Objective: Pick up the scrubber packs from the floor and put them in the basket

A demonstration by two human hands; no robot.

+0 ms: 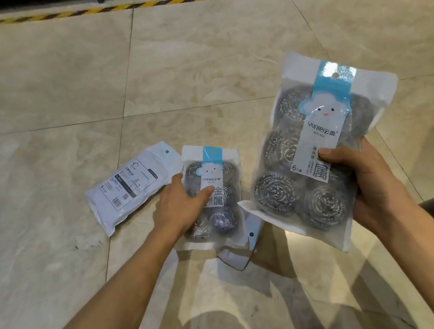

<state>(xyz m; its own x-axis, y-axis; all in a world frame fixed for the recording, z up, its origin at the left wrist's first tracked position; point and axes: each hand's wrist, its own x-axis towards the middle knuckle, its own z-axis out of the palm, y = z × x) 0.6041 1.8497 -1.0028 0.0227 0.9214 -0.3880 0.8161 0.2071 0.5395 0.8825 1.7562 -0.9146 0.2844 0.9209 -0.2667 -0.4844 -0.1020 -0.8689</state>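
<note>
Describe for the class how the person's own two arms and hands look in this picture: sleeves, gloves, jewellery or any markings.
Both arms are bare from the bottom edge of the picture up to the fingers; no sleeve shows. The left hand and right hand wear no gloves. No watch, bracelet or ring can be seen on either wrist or on the fingers that show. No markings are visible. The right thumbnail looks short.

Pack in my right hand point(374, 186) is up off the floor point(30, 93), right of the rest. My left hand point(181, 206) is on the middle pack point(214, 190), w/ another pack point(241, 248) partly under it. Face-down pack point(132, 188) lies just left.
</note>
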